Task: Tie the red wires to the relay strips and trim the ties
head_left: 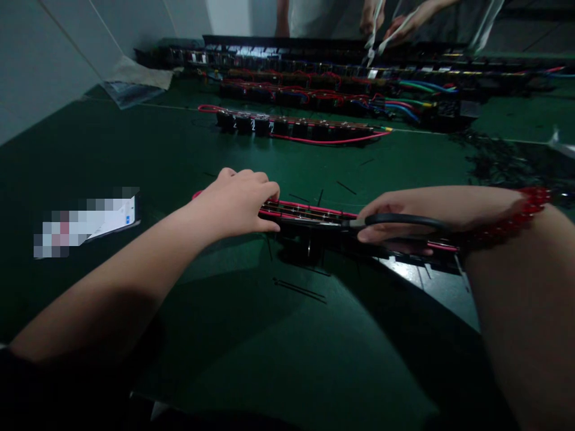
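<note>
A long dark strip (309, 211) with red wires and small metal contacts lies across the middle of the green table. My left hand (245, 200) is closed over its left part, thumb at the near side and fingers over the far side. My right hand (390, 209) holds black-handled scissors (404, 218). Their blades point left along the strip's near edge, close to my left thumb; whether they touch the strip I cannot tell. Part of the strip's right half is hidden behind my right hand and the scissors. Thin black cable ties (300, 290) lie in front of the strip.
A similar wired strip (296, 127) lies farther back, with more strips (314, 96) behind it. A phone (112, 218) rests at the left. Black offcuts (503, 158) are heaped at the right. Across the table another person's hands (389, 27) hold white cords. A plastic bag (139, 90) sits back left.
</note>
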Available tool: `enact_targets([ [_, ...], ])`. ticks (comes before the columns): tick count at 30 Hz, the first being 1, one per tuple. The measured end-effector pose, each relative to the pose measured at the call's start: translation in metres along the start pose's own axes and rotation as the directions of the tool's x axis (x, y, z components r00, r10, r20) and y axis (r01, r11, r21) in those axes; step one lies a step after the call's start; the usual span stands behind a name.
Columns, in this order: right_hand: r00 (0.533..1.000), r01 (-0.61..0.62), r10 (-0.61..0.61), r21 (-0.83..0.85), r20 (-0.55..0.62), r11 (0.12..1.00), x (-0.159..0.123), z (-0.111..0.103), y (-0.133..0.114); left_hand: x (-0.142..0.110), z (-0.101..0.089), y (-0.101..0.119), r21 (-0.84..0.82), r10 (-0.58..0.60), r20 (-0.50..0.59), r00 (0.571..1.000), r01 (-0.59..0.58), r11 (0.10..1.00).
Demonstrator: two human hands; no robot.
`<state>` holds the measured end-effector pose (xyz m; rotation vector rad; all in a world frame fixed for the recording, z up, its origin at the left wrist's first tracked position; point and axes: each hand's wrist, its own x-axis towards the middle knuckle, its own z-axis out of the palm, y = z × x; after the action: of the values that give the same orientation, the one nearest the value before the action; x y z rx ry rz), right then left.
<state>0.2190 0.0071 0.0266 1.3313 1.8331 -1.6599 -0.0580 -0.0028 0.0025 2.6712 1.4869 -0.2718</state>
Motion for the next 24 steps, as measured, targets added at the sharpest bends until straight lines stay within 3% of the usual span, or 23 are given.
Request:
enact_targets([
  [3, 0.997, -0.071, 0.072, 0.044, -0.022, 0.997, 0.002, 0.003, 0.005, 0.000, 0.002, 0.000, 0.004, 0.007, -0.016, 1.000, -0.007, 1.000],
  [7, 0.997, -0.051, 0.052, 0.029, -0.053, 0.998, 0.003, 0.011, 0.010, 0.000, 0.004, 0.000, 0.002, 0.022, -0.044, 0.999, -0.022, 1.000],
  [14, 0.985, -0.085, 0.064, -0.126, -0.161, 0.988, 0.005, 0.030, 0.003, 0.000, 0.003, 0.000, 0.002, 0.029, -0.047, 0.998, -0.029, 1.000],
  [18, 0.963, -0.126, 0.074, -0.190, -0.260, 0.974, 0.007, 0.039, 0.006, 0.000, 0.003, -0.001, 0.009, 0.032, -0.044, 0.998, -0.032, 0.999],
  [24, 0.908, -0.141, -0.004, -0.313, -0.419, 0.939, 0.007, 0.050, 0.009, -0.001, 0.002, 0.001, 0.011, 0.017, -0.016, 1.000, -0.017, 1.000],
])
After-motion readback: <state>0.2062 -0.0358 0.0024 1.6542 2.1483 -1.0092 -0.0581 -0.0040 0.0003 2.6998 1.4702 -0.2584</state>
